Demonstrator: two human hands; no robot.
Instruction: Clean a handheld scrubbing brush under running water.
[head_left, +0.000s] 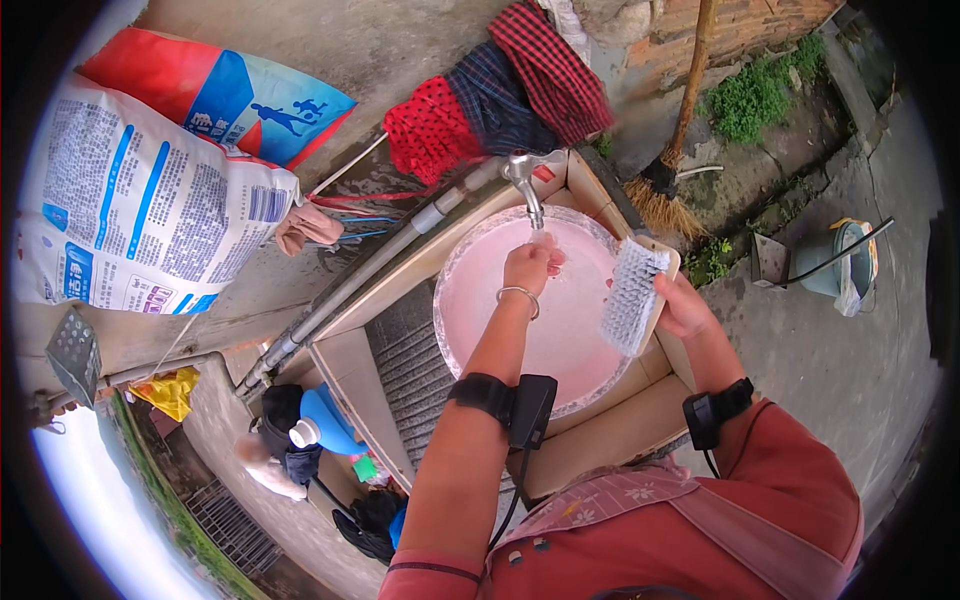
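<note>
My right hand (681, 304) grips a scrubbing brush (636, 296) by its pale back, with the whitish bristles turned toward the basin. Directly below the metal tap (525, 184), my left hand (534, 264) is in the running water with its fingers bent. Whether anything is in those fingers is hidden. Both hands are over a round pink basin (487, 337), the right one at its right rim. Cloudy pinkish liquid or a wet bottom shows inside it. The basin stands in a tiled sink (622, 431), partly covering a ridged washboard slab (409, 375).
Large printed detergent bags (150, 202) hang at the left. Folded cloths (502, 97) lie behind the tap, beside a grey pipe (360, 289). A straw broom (667, 187) leans at the back right. A blue bottle (330, 424) stands left of the sink; a bucket (832, 259) sits at right.
</note>
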